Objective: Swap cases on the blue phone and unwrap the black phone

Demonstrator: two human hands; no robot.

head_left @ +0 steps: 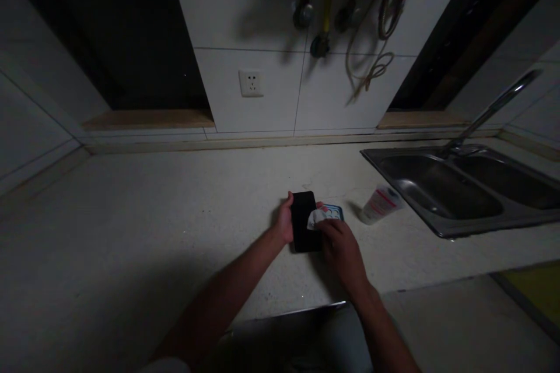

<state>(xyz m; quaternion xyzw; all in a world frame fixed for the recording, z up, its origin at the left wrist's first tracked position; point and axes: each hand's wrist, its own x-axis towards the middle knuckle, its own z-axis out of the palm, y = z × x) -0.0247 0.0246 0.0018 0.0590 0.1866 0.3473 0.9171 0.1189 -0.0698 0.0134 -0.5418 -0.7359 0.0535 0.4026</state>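
So the left hand (285, 220) has its fingers curled tight round one edge of a black phone (303, 221), low over the counter (175, 215), well left of the sink (441, 186). The right hand (339, 245) has its fingers pinched shut on a small white wipe (315, 217), pressed to the screen. It's dim, but I think that's a wipe packet (335, 210) between phone and sink.

My worry: with a one-edge grip, a hard push twists the phone loose. A wet wipe could drip into ports. The bottle (380, 204) lying just left of the sink might get knocked in.
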